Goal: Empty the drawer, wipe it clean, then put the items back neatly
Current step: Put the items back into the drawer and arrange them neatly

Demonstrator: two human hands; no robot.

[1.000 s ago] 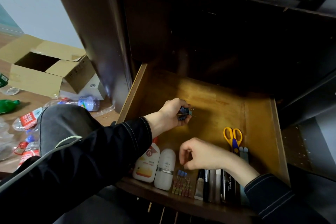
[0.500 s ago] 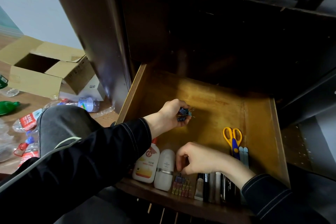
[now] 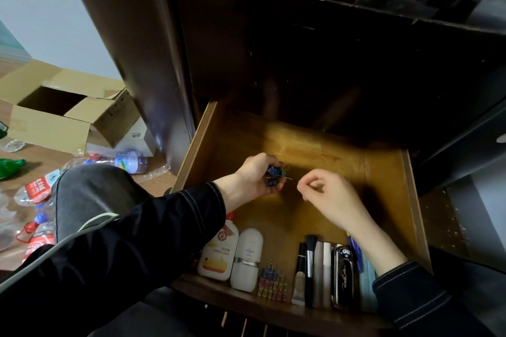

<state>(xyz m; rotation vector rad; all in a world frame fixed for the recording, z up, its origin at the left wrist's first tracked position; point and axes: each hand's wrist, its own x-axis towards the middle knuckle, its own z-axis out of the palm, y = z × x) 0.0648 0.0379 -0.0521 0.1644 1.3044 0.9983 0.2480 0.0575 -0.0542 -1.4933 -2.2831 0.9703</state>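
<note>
Smooth wooden drawer (image 3: 336, 153), wire-handled clips (image 3: 273, 175)

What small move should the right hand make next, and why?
Probably the right hand should pinch one clip from the blue binder clips that the left hand holds, then lay it by the clip row at the front of the drawer: it hovers empty, fingers curled, beside that bunch.

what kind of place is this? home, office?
Probably a room at home, not certain. The pulled-out wooden drawer holds a lotion bottle and a makeup brush; an open cardboard box and plastic bottles lie on the wood floor.
</note>
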